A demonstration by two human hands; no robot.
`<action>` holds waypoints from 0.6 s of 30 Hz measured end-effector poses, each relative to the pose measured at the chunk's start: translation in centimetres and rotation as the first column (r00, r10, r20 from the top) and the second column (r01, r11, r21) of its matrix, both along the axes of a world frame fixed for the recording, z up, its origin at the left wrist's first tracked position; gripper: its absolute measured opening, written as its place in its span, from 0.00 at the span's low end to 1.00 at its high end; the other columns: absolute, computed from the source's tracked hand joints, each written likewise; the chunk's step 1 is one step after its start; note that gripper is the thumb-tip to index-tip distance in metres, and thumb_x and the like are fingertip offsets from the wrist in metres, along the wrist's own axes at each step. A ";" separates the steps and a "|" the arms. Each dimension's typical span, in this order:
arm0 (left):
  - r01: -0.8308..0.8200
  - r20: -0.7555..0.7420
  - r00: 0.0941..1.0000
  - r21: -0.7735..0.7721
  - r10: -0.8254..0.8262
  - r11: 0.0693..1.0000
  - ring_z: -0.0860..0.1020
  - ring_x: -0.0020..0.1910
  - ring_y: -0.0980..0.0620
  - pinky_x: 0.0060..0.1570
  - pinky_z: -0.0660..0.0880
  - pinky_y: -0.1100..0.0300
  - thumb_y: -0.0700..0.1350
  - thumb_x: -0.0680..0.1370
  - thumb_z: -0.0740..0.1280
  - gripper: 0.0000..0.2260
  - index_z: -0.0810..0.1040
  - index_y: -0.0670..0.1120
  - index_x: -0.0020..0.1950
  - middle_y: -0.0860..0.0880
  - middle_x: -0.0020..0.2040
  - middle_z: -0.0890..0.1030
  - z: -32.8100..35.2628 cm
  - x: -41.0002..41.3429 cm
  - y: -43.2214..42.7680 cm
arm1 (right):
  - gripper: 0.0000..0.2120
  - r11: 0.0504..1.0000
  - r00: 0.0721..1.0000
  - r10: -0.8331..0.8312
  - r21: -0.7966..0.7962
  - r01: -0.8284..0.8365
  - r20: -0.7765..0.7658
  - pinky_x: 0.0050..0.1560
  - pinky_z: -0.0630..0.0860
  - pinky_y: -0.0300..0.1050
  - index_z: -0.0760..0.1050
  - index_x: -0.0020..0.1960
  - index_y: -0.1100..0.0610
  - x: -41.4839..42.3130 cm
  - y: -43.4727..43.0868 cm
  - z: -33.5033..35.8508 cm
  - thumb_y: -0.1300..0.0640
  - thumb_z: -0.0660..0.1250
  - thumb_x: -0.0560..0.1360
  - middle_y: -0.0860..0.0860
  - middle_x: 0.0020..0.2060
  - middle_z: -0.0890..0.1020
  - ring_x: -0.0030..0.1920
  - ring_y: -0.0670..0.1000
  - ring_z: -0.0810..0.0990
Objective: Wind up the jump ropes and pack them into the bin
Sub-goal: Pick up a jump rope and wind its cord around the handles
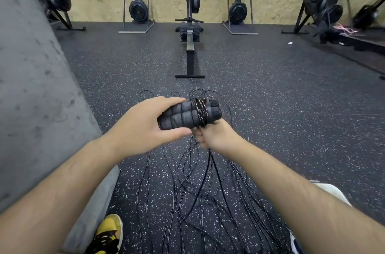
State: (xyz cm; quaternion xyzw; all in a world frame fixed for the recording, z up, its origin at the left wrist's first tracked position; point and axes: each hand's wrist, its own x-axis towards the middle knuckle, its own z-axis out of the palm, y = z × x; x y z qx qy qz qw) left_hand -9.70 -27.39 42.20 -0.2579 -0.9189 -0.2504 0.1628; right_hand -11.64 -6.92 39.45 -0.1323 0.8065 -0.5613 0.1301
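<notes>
1. A yellow shoe (107,233) sits at 7 o'clock; loose jump ropes (187,191) sprawl at 6 o'clock.
2. The left hand (143,126) grips the paired foam handles (183,117) at centre; cord (201,113) coils round them.
3. The right hand (214,136), at their 5 o'clock, curls round the cord.

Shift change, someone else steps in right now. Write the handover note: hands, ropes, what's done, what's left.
Left hand: grips the two foam handles, held side by side.
Right hand: under the handles' far end, fingers curled on the cord.
Done: a few turns of cord wound round the handles.
Left: wind in the rest; many loose cords trail over the floor below the hands. Then pack it. The bin is not in view.
</notes>
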 end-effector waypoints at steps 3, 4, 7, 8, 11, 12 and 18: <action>-0.028 -0.023 0.999 -0.012 0.027 1.000 0.76 0.50 0.58 0.51 0.72 0.59 0.71 0.69 0.66 0.33 0.73 0.58 0.71 0.60 0.48 0.77 -0.1 -0.3 -0.2 | 0.16 0.999 0.999 -0.004 -0.047 0.006 0.046 0.30 0.62 0.38 0.66 0.38 0.53 0.4 -0.2 -0.1 0.60 0.54 0.85 0.44 0.27 0.68 0.28 0.46 0.63; -0.043 -0.040 0.998 -0.012 0.042 0.999 0.76 0.49 0.57 0.50 0.73 0.57 0.70 0.70 0.66 0.32 0.73 0.58 0.70 0.59 0.47 0.77 0.0 -0.5 -0.4 | 0.15 0.999 0.999 0.010 -0.043 -0.008 0.052 0.29 0.61 0.39 0.67 0.40 0.53 0.5 -0.4 -0.2 0.57 0.54 0.85 0.43 0.27 0.68 0.27 0.45 0.63; -0.148 -0.114 0.983 -0.044 0.142 0.988 0.76 0.48 0.53 0.48 0.73 0.54 0.70 0.72 0.68 0.29 0.73 0.57 0.69 0.56 0.46 0.77 0.2 -1.5 -1.6 | 0.15 0.984 0.994 0.074 0.167 -0.060 -0.077 0.30 0.67 0.42 0.75 0.48 0.51 1.3 -0.8 -0.2 0.49 0.52 0.85 0.43 0.31 0.71 0.28 0.44 0.67; -0.186 -0.135 0.975 -0.073 0.175 0.980 0.75 0.49 0.52 0.48 0.73 0.54 0.70 0.72 0.67 0.30 0.73 0.57 0.69 0.56 0.46 0.76 0.1 -1.8 -2.1 | 0.16 0.969 0.988 0.087 0.240 -0.054 -0.130 0.33 0.69 0.43 0.75 0.50 0.51 1.6 -0.8 -0.1 0.49 0.51 0.85 0.44 0.32 0.73 0.30 0.45 0.69; -0.243 -0.150 0.963 -0.142 0.222 0.959 0.75 0.52 0.51 0.49 0.75 0.52 0.71 0.72 0.65 0.31 0.72 0.58 0.71 0.56 0.48 0.76 -0.4 -2.5 -2.9 | 0.15 0.916 0.961 0.118 0.402 -0.008 -0.249 0.40 0.71 0.46 0.75 0.50 0.51 2.5 -0.9 1.2 0.47 0.52 0.85 0.45 0.37 0.76 0.36 0.46 0.74; -0.252 -0.154 0.962 -0.162 0.228 0.954 0.75 0.52 0.50 0.49 0.75 0.51 0.72 0.71 0.63 0.32 0.72 0.59 0.72 0.55 0.49 0.76 -0.6 -2.6 -3.0 | 0.16 0.885 0.950 0.149 0.466 -0.005 -0.273 0.41 0.71 0.48 0.74 0.49 0.53 2.7 -0.8 1.5 0.47 0.52 0.85 0.47 0.37 0.76 0.37 0.48 0.74; -0.292 -0.197 0.950 -0.297 0.241 0.909 0.76 0.48 0.45 0.44 0.78 0.49 0.73 0.70 0.58 0.35 0.74 0.56 0.71 0.51 0.48 0.78 -1.5 -3.3 -3.2 | 0.15 0.792 0.896 0.290 0.610 -0.027 -0.338 0.36 0.68 0.44 0.71 0.45 0.55 4.8 0.0 3.8 0.49 0.53 0.85 0.48 0.35 0.75 0.36 0.48 0.73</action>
